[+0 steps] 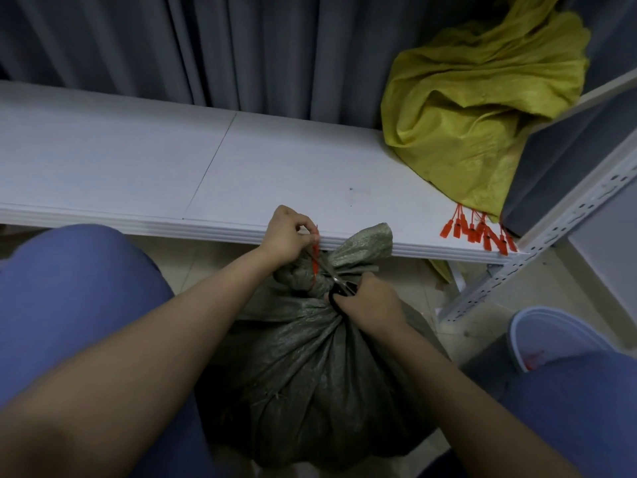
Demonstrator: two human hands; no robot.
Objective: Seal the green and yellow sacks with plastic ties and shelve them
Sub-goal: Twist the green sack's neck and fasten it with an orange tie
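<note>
Green sack sits on the floor between the knees, just in front of the shelf front edge. Its neck is bunched and cinched by a red tie. Left hand fingers pinch the tie's tail upward. Right hand fingers curl through scissors, blades at the tail (trimming the excess, I judge). So green looks sealed, not shelved. Yellow sack slumps at the shelf's back right corner, mouth loose, no tie visible on it. Spare ties lie at the front right corner. Left: trim, shelve green, tie yellow.
</note>
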